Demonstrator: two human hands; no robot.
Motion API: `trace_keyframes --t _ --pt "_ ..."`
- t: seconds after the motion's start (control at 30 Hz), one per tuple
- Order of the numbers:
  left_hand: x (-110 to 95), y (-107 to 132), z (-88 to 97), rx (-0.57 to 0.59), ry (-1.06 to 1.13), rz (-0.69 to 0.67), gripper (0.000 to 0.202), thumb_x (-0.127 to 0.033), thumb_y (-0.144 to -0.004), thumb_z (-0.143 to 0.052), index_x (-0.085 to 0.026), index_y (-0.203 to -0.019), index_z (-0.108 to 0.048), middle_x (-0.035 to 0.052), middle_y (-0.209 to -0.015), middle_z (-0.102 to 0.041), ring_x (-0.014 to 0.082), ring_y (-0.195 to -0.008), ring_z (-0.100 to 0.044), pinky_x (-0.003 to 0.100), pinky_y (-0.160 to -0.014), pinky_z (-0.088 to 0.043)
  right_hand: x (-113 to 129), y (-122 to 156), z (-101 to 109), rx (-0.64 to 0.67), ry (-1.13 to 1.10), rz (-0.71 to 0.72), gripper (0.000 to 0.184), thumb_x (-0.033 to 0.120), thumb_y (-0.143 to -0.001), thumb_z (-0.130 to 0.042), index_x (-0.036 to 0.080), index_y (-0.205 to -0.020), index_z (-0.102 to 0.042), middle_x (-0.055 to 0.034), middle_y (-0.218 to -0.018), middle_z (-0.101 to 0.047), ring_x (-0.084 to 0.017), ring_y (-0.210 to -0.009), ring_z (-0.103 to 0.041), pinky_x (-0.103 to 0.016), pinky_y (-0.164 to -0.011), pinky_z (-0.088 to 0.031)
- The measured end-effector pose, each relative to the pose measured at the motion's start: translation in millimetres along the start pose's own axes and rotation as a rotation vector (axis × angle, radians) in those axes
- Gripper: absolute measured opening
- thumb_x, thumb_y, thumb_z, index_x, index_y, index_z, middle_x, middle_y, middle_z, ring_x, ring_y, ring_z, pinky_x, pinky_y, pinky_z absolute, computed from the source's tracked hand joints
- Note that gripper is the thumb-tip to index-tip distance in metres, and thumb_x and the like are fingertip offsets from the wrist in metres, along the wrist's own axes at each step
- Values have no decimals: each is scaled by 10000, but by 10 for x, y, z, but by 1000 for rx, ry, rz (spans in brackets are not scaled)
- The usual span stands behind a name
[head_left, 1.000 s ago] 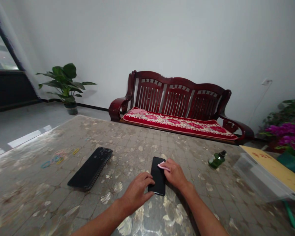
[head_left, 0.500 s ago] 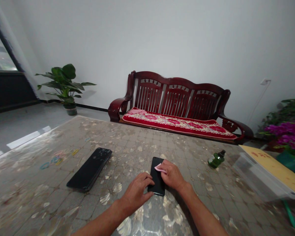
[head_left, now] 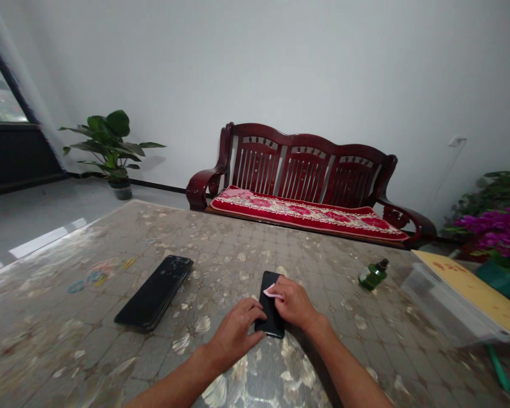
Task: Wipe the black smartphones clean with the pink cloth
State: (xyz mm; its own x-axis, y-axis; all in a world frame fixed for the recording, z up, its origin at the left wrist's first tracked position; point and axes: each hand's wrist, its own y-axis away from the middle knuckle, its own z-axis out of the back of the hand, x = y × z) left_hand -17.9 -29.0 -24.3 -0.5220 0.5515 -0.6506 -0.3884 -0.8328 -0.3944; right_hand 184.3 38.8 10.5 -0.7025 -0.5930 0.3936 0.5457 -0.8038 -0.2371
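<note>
A black smartphone [head_left: 273,324] lies screen up on the patterned tabletop in front of me. My left hand [head_left: 239,324] steadies it from the left, fingertips on its side and thumb near the lower corner. Bunched in the fingers of my right hand [head_left: 295,303] is a small pale pink cloth [head_left: 271,291], pressed on the upper part of the screen. Part of the cloth is hidden by those fingers. Further left lies a stack of flat black phone-like slabs [head_left: 153,294], slightly fanned.
Several coloured rubber bands [head_left: 96,276] lie at the left. A green spray bottle [head_left: 373,275] stands at the right, near a clear plastic box [head_left: 446,309] topped by a yellow board [head_left: 476,286]. Beyond the table [head_left: 221,241] is a red wooden bench [head_left: 301,164].
My right hand and the pink cloth have shifted slightly left across the screen. The left hand and the phone hold their place.
</note>
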Motion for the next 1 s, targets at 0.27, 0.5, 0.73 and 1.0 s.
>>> trace_keyframes --t 0.27,0.5,0.73,1.0 --pt "-20 2 13 4 1 4 319 -33 -713 -734 -231 -952 -659 33 -1060 -658 213 -1009 -625 319 -889 -492 -24 -33 -16 -45 0 -51 416 8 -751 -512 233 -993 -765 -30 -863 -632 -163 -842 -616 -240 -742 -432" --pt "-25 5 17 10 9 14 327 -27 -707 -735 -230 -950 -654 34 -1060 -654 216 -1020 -620 324 -894 -488 -91 -12 15 -55 -51 -76 429 21 -771 -504 251 -1017 -769 -25 -870 -643 -156 -843 -618 -241 -759 -440" --pt "-6 8 7 11 21 -2 310 -35 -716 -735 -230 -940 -646 31 -1041 -653 213 -1003 -619 326 -887 -486 -150 75 -28 -71 -121 12 436 -2 -733 -500 235 -981 -768 -21 -852 -627 -152 -821 -613 -244 -762 -451" --pt "-49 -8 37 5 15 10 295 -28 -712 -716 -227 -914 -638 27 -1009 -653 214 -979 -614 320 -871 -481 -79 112 10 -82 -145 -3 440 15 -719 -500 249 -967 -778 -19 -833 -634 -154 -803 -616 -251 -753 -451"
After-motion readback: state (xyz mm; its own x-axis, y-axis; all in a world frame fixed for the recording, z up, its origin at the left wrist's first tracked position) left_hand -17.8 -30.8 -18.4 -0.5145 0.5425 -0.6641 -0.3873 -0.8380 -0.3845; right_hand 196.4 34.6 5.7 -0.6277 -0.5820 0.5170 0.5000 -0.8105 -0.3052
